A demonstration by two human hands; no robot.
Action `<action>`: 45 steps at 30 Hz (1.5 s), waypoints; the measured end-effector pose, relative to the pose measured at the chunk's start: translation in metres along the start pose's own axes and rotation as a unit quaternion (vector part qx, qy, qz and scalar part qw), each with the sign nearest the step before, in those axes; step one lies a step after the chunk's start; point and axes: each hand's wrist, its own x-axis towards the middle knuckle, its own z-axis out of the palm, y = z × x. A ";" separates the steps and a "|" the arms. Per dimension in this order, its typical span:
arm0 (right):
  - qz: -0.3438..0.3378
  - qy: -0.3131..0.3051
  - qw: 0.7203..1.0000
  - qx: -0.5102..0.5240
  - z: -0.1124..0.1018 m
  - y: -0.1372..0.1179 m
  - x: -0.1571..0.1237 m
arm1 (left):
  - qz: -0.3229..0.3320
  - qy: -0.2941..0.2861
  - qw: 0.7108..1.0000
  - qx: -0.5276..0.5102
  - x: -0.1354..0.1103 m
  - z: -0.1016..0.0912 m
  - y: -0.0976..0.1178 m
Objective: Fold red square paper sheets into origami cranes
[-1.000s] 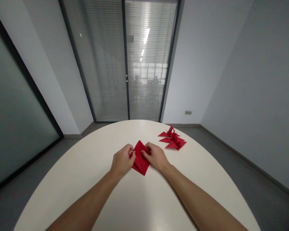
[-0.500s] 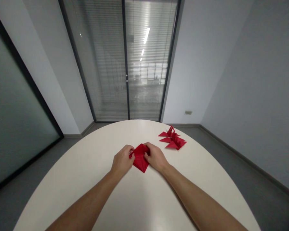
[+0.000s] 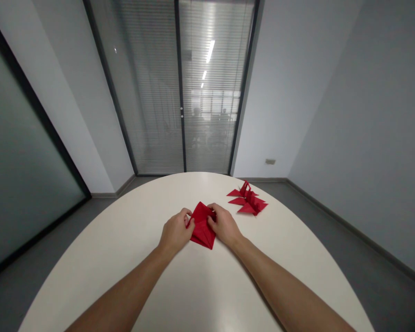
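Between my hands is a folded sheet of red origami paper [image 3: 203, 228], creased, with one corner pointing away from me and another toward me. My left hand [image 3: 177, 230] pinches its left edge between thumb and fingers. On the opposite side, my right hand [image 3: 224, 225] grips the right edge, its thumb lying on the upper face. The fingertips behind the paper are partly hidden. To the right of my right hand, several finished red paper cranes [image 3: 251, 201] sit close together.
A round white table [image 3: 152, 286] lies under my forearms, its curved edge falling away on both sides. Beyond it stand a glass partition with blinds [image 3: 159, 115] and grey walls. A small socket plate [image 3: 270, 161] is low on the far wall.
The red paper has turned slightly and opened wider; its far corner has shifted up and left, its near corner to the right. My hands have barely moved. The cranes stay put.
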 end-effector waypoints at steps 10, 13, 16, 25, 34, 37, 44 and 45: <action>-0.009 0.041 0.999 -0.001 0.003 0.004 0.002 | -0.022 -0.007 0.999 0.032 -0.001 -0.001 0.002; -0.013 0.019 1.000 0.012 0.003 0.003 0.000 | -0.029 0.002 0.999 0.020 0.000 -0.001 0.003; -0.012 0.004 1.000 0.006 0.004 0.003 0.000 | -0.035 0.008 0.999 -0.011 0.000 -0.001 0.003; 0.008 0.029 0.999 0.023 0.005 0.011 0.001 | -0.023 -0.007 0.998 -0.059 -0.002 -0.004 0.000; 0.003 0.031 0.998 0.057 0.009 0.016 0.003 | 0.000 -0.008 0.997 -0.072 -0.001 0.003 0.000; -0.007 0.018 0.998 0.067 0.007 0.008 0.001 | 0.006 -0.021 0.997 -0.080 0.000 0.002 -0.001; -0.054 -0.073 0.992 0.088 -0.002 -0.005 -0.007 | -0.004 -0.028 0.995 -0.100 0.003 0.002 -0.002; -0.057 -0.082 0.991 0.085 -0.002 -0.005 -0.008 | -0.008 -0.024 0.994 -0.103 0.003 0.002 -0.003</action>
